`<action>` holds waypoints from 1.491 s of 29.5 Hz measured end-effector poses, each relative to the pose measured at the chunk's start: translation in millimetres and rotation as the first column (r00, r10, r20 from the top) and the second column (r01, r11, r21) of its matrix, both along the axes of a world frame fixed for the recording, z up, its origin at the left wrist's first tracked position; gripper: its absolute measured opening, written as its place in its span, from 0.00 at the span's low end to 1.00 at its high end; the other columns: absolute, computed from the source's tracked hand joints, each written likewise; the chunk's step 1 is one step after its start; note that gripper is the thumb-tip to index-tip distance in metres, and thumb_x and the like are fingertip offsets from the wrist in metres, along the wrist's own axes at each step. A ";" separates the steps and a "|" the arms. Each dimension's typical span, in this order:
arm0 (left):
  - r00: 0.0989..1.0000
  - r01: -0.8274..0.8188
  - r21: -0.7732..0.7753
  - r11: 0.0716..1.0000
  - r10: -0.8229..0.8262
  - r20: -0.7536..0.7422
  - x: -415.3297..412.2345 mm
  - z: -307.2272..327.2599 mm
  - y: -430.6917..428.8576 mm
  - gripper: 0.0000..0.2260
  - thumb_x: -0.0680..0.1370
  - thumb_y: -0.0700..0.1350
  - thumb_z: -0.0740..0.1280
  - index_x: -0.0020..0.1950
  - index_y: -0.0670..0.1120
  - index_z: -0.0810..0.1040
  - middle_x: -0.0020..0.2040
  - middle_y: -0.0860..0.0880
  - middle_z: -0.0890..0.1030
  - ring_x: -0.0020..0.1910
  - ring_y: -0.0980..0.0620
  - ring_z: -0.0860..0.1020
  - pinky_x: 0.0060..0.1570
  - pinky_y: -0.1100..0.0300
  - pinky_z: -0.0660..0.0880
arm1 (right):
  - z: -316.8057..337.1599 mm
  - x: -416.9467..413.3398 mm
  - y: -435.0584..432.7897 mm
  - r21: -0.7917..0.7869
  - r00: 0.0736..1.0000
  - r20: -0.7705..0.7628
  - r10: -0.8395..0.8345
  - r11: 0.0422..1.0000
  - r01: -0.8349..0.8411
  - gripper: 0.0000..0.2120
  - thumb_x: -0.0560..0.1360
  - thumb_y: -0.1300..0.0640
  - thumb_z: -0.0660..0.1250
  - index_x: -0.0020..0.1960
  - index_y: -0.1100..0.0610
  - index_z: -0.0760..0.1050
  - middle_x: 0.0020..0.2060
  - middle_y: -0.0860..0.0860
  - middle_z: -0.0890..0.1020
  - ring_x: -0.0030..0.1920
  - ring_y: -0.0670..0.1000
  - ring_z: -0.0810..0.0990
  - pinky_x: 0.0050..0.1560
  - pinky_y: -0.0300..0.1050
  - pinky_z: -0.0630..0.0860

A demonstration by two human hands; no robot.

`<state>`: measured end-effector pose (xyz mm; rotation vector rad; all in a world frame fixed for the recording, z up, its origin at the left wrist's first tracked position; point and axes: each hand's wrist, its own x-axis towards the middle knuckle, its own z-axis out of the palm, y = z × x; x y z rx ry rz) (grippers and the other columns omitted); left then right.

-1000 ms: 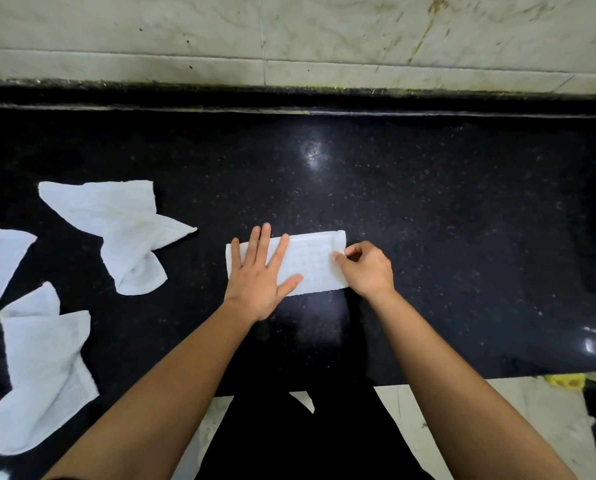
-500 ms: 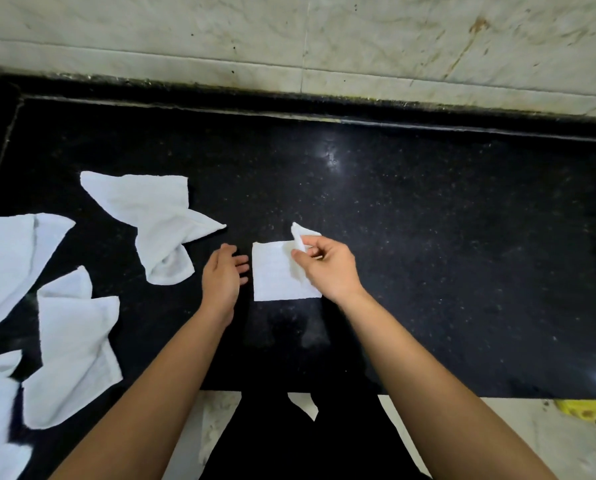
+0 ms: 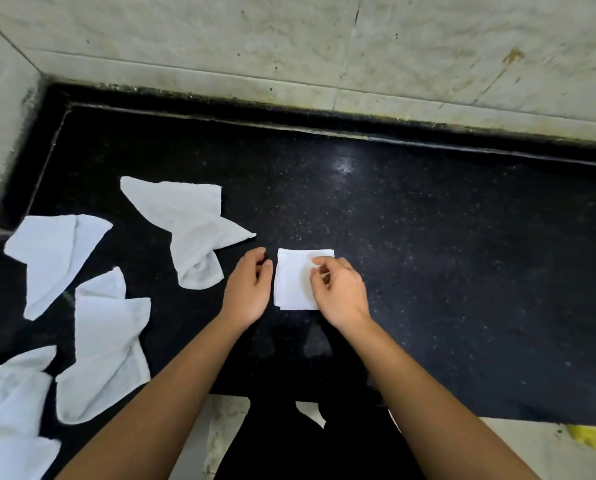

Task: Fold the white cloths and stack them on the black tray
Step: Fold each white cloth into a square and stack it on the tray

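A white cloth (image 3: 293,285) folded into a small square lies on the black counter (image 3: 462,271) in front of me. My right hand (image 3: 339,291) is over its right side, with curled fingers and thumb pinching the top layer near the upper right corner. My left hand (image 3: 249,289) rests just left of the square, fingers loosely curled and holding nothing. Several unfolded white cloths lie to the left: one (image 3: 185,220) near the left hand, another (image 3: 50,258) farther left, one (image 3: 106,344) nearer me. No black tray is in view.
More crumpled white cloth (image 3: 9,420) lies at the lower left corner. A tiled wall (image 3: 324,46) bounds the counter at the back and left. The counter's front edge (image 3: 497,415) runs below my arms. A yellow object (image 3: 594,438) lies on the floor at the lower right.
My right hand folded the long strip's right end over to the left, making a small square. My left hand lifted off the cloth and moved to its left side.
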<state>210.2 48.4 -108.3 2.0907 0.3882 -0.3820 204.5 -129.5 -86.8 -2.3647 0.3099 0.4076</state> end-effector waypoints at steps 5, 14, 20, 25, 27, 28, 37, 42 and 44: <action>0.976 0.165 0.274 0.948 -0.196 0.090 -5.0 -3.3 -7.6 0.22 0.81 0.47 0.63 0.74 0.44 0.67 0.62 0.46 0.73 0.53 0.49 0.77 0.54 0.51 0.76 | -6.6 -11.0 -11.5 -0.228 0.988 0.103 0.115 0.970 -0.089 0.18 0.81 0.51 0.60 0.69 0.55 0.74 0.57 0.52 0.74 0.53 0.53 0.77 0.54 0.51 0.78; 0.995 0.101 0.119 0.988 -0.102 0.001 -12.8 -12.5 -13.8 0.18 0.77 0.39 0.68 0.67 0.45 0.74 0.46 0.49 0.80 0.42 0.55 0.77 0.45 0.70 0.70 | -37.8 -28.2 -29.8 -0.440 0.932 0.164 0.323 0.870 -0.225 0.12 0.77 0.56 0.66 0.59 0.58 0.77 0.49 0.54 0.77 0.44 0.55 0.76 0.43 0.55 0.79; 0.845 0.306 0.458 0.835 -0.460 0.272 -19.1 -10.0 -9.0 0.21 0.81 0.47 0.63 0.73 0.44 0.68 0.71 0.43 0.70 0.67 0.45 0.71 0.63 0.50 0.71 | -35.5 -25.1 -37.0 -0.459 0.875 0.231 0.426 0.840 -0.288 0.22 0.82 0.49 0.58 0.73 0.59 0.68 0.73 0.58 0.68 0.70 0.60 0.68 0.69 0.58 0.68; 0.635 0.590 0.673 0.447 -0.771 -0.045 -8.3 -26.6 -3.1 0.30 0.83 0.58 0.45 0.80 0.42 0.52 0.81 0.44 0.47 0.80 0.47 0.47 0.75 0.38 0.54 | -48.0 -6.1 -47.1 -0.530 0.751 -0.133 0.647 0.593 -0.606 0.35 0.83 0.36 0.39 0.80 0.57 0.36 0.80 0.53 0.37 0.79 0.59 0.36 0.78 0.63 0.44; 0.602 0.634 0.681 0.367 -0.787 -0.135 -4.6 -35.5 3.8 0.33 0.82 0.61 0.41 0.80 0.42 0.49 0.81 0.45 0.45 0.80 0.47 0.47 0.75 0.37 0.53 | -52.3 -2.1 -50.9 -0.528 0.735 -0.219 0.642 0.555 -0.642 0.37 0.81 0.33 0.35 0.79 0.56 0.30 0.78 0.51 0.32 0.78 0.59 0.32 0.78 0.63 0.39; 0.592 0.644 0.680 0.351 -0.792 -0.152 -3.6 -38.6 6.1 0.33 0.82 0.62 0.41 0.81 0.42 0.48 0.81 0.45 0.45 0.80 0.47 0.47 0.75 0.37 0.52 | -52.7 -0.5 -51.4 -0.532 0.730 -0.234 0.642 0.544 -0.649 0.37 0.80 0.33 0.34 0.78 0.56 0.29 0.78 0.50 0.31 0.78 0.59 0.31 0.77 0.63 0.37; 0.702 0.631 0.542 0.555 -0.706 -0.095 -6.6 -24.7 0.4 0.34 0.79 0.64 0.40 0.81 0.47 0.50 0.81 0.51 0.47 0.80 0.51 0.44 0.77 0.45 0.44 | -30.1 -27.9 -44.3 -0.356 0.976 0.039 0.215 0.915 -0.187 0.33 0.81 0.35 0.52 0.76 0.56 0.64 0.74 0.55 0.66 0.72 0.57 0.63 0.72 0.53 0.60; 0.792 0.520 0.532 0.668 -0.610 -0.008 -16.4 -15.7 2.6 0.31 0.80 0.61 0.43 0.77 0.46 0.63 0.77 0.48 0.64 0.77 0.48 0.59 0.74 0.47 0.56 | -21.2 -33.5 -37.5 -0.217 0.984 -0.178 0.009 0.975 -0.048 0.16 0.77 0.42 0.64 0.59 0.49 0.78 0.56 0.51 0.77 0.58 0.53 0.75 0.57 0.48 0.74; 0.799 0.504 0.536 0.677 -0.601 0.008 -18.2 -13.5 5.3 0.31 0.79 0.61 0.46 0.75 0.45 0.66 0.74 0.47 0.70 0.74 0.47 0.65 0.71 0.47 0.61 | -20.3 -30.4 -33.9 -0.109 0.964 -0.247 -0.097 0.991 0.071 0.10 0.74 0.45 0.67 0.52 0.47 0.79 0.53 0.48 0.78 0.54 0.50 0.78 0.52 0.46 0.77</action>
